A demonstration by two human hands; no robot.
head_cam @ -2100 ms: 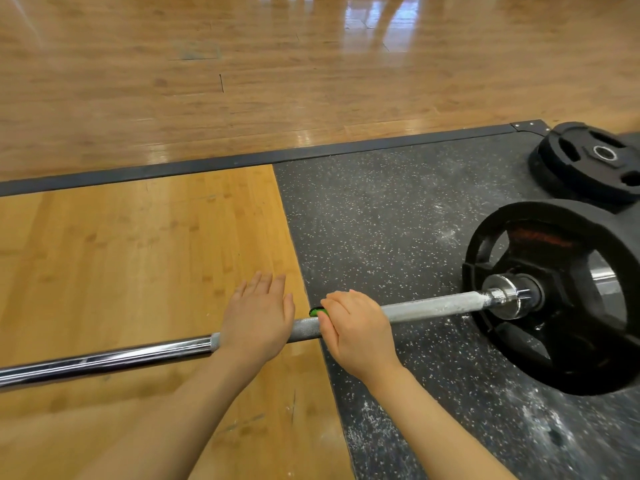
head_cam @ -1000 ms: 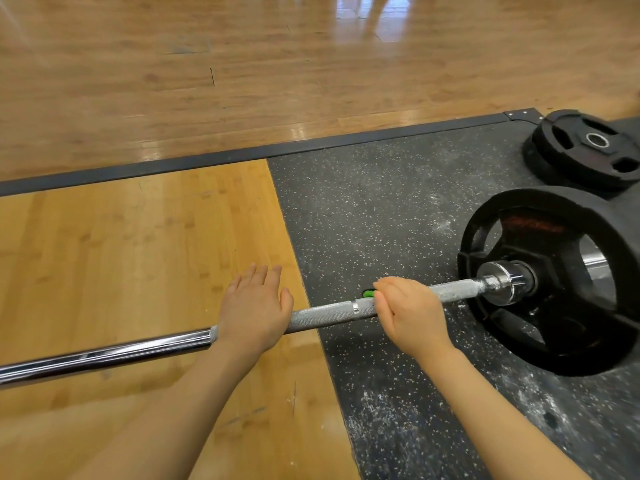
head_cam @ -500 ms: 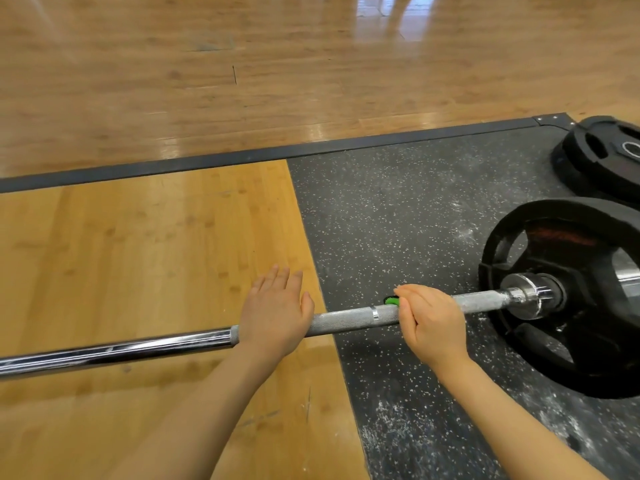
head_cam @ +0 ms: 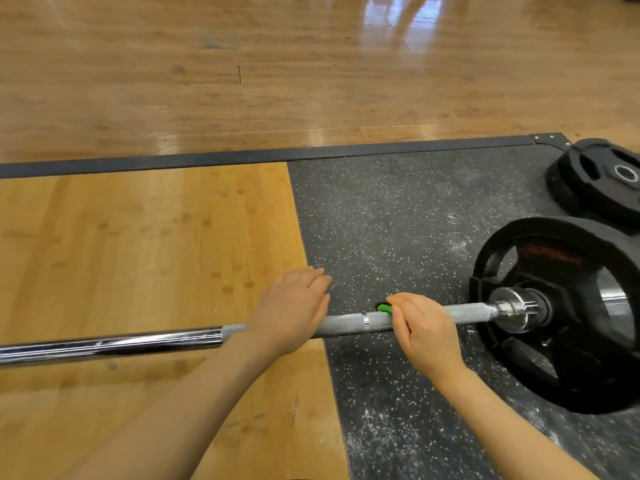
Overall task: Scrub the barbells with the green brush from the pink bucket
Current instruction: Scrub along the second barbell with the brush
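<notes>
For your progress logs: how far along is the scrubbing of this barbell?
Done: nothing provable. In hand: the right hand presses the small green brush against the chalk-whitened knurled steel barbell shaft; the left hand rests flat on it. Left: chalk still coats the shaft up to the black weight plate.

No text, label, brand or number can be read anywhere in the frame. The upright plate (head_cam: 568, 313) at the right edge carries a faint reddish marking near its top, too blurred to make out. The flat plate (head_cam: 609, 183) at upper right shows no legible lettering.
</notes>
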